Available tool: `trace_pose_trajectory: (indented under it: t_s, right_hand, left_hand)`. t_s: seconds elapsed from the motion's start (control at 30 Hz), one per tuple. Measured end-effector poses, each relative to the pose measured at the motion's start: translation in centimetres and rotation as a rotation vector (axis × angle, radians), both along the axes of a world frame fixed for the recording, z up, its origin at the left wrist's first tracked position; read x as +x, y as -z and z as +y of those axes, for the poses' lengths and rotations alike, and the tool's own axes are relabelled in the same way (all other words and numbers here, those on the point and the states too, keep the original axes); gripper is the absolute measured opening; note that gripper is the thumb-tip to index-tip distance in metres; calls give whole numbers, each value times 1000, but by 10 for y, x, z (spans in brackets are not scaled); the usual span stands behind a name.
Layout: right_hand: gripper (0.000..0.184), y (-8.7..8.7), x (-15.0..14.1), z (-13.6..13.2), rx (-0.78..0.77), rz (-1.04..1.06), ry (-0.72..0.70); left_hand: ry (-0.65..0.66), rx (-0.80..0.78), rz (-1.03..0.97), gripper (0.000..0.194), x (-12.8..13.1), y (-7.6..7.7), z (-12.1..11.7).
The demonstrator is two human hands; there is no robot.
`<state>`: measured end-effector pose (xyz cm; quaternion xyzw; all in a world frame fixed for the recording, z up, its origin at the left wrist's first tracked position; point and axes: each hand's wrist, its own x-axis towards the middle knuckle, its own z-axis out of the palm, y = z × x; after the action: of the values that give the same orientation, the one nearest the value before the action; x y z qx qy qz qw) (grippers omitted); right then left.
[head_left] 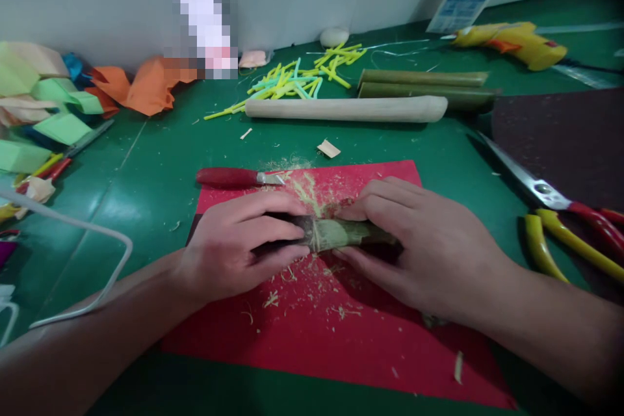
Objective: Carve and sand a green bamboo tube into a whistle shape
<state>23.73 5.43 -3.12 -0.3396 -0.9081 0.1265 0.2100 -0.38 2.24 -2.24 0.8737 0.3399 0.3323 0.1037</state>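
Both my hands grip one short green bamboo piece [341,233] lying across a red mat [341,338]. My left hand [238,244] wraps round its dark left end, fingers curled. My right hand [424,247] closes over its right end, thumb and fingers pressed on it. A pale ring of scraped fibre shows on the bamboo between the hands. Shavings are scattered over the mat. A red-handled knife [234,177] lies at the mat's top left edge, just beyond my left hand.
Behind the mat lie a pale wooden stick [346,108], two long green bamboo tubes [424,88] and several yellow-green straws [297,78]. Red and yellow-handled tools [560,208] lie right, near dark sandpaper [565,136]. A yellow glue gun [511,42] sits far right; coloured paper [58,110] and a white cable [97,234] left.
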Motion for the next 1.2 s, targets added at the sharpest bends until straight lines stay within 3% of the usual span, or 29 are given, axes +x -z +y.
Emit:
trace_pose_trajectory:
  t_s: [0.6,0.77,0.9,1.07,1.2]
  right_hand:
    - [19,0,-2,-1,26,5,6]
    - [22,0,-2,-2,20,3,29]
    - [20,-1,-3,-2,2,5,12]
    - [21,-1,-3,-1,8,2,29]
    - [20,0,-4,-1,7,-4,19]
  left_hand:
    - [-108,-41,-3,5,8,-4,-11]
    - [-64,-35,-4,5,11,-3,-12]
    - [-92,25,56,5,9,-4,-12]
    - [-34,113,92,6,8,-3,-9]
    - [-117,127,114,4,4,-1,-6]
